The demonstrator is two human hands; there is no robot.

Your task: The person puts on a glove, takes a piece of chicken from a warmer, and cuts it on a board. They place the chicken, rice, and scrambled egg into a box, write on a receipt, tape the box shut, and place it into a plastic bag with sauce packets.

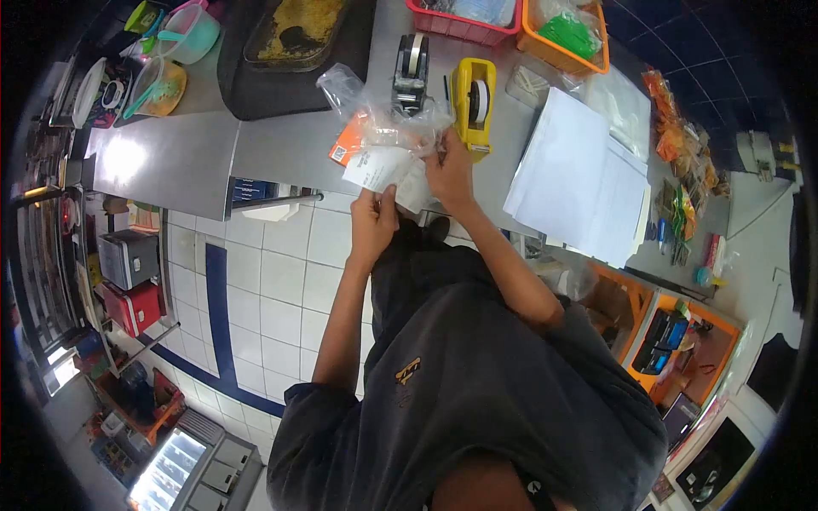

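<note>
My left hand (pixel 373 226) pinches the lower edge of a white printed receipt (pixel 375 170) between thumb and fingers. Closed on the right side of a clear plastic bag (pixel 400 132) is my right hand (pixel 450 175); its fingertips are partly hidden. The bag lies crumpled behind the receipt, at the counter's front edge. An orange-and-white box or packet (pixel 348 140) with a printed code shows beside the bag, partly covered. Just beyond the bag stands a black tape dispenser (pixel 411 72). A yellow tape dispenser (pixel 474 106) is close to my right hand.
Stacked white papers (pixel 562 162) lie on the steel counter (pixel 285 145) at right. A red basket (pixel 469 25) and an orange basket (pixel 567 51) stand at the back. At left are a dark tray (pixel 234 85) and a green-tinted plastic cup (pixel 192 38).
</note>
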